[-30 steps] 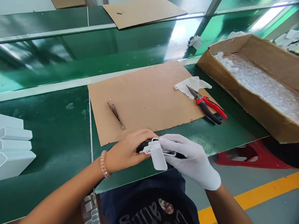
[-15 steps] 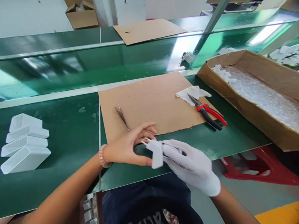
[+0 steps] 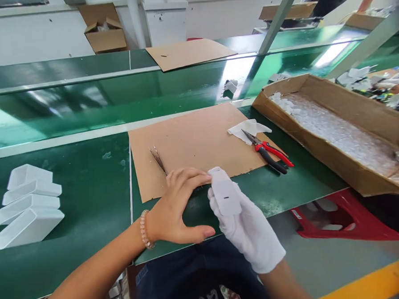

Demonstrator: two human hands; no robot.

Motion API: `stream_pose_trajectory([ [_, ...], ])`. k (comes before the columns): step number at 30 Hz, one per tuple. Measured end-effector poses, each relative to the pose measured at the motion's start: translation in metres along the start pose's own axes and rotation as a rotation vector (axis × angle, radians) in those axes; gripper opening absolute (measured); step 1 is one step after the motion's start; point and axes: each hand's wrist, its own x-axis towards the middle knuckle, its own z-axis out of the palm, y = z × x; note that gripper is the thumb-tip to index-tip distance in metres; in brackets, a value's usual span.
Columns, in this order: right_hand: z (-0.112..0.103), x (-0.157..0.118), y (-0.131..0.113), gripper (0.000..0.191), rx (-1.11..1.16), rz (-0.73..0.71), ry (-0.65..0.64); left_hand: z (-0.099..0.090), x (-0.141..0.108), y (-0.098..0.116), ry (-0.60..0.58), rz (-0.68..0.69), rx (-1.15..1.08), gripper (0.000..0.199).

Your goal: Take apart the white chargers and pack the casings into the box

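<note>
My right hand, in a white glove, is closed around a white plastic casing. The casing's flat end face, with a small dark slot in it, is turned up toward me. My left hand is bare, with a beaded bracelet at the wrist. Its fingers reach over to the casing's upper left edge; whether they touch it I cannot tell. The thumb is spread well apart below, and nothing is gripped. Just beyond the left hand, tweezers lie on a cardboard sheet.
Red-and-black long-nose pliers rest partly on the cardboard, beside a white cloth. Several hollow white casings stand at the left. On the right is a long cardboard box with small clear pieces. A red stool stands below the table edge.
The casing has been turned so its slotted face shows. My left thumb has come away from it, and the left fingers have straightened. My view has shifted slightly.
</note>
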Motion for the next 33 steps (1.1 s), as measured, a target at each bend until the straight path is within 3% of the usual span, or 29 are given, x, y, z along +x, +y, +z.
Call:
stream_pose_trajectory([
  [4, 0.019, 0.005, -0.003, 0.041, 0.437, 0.209, 0.016, 0.007, -0.002, 0.002, 0.027, -0.032, 0.035, 0.075],
  [7, 0.024, 0.005, -0.004, 0.040, 0.555, 0.278, 0.012, 0.005, -0.003, 0.001, 0.033, -0.044, 0.041, 0.071],
  [11, 0.022, 0.003, -0.002, 0.042, 0.556, 0.282, -0.010, 0.003, -0.003, 0.001, 0.037, -0.036, 0.025, 0.070],
  [15, 0.021, 0.002, 0.000, 0.035, 0.745, 0.280, -0.090, 0.004, -0.002, 0.002, 0.051, -0.027, -0.007, 0.069],
  [21, 0.031, 0.001, -0.018, 0.025, 0.903, 0.235, -0.115, 0.004, -0.002, 0.000, 0.042, -0.050, -0.040, 0.070],
  [25, 0.034, -0.002, -0.027, 0.017, 0.909, 0.264, -0.062, 0.005, -0.004, -0.002, 0.036, -0.070, -0.083, 0.068],
  [29, 0.033, -0.005, -0.026, 0.022, 1.019, 0.350, -0.005, 0.005, -0.004, -0.003, 0.030, -0.088, -0.122, 0.066],
  [33, 0.037, -0.001, -0.034, 0.031, 1.121, 0.576, 0.296, 0.007, -0.004, -0.002, 0.020, -0.107, -0.130, 0.066],
])
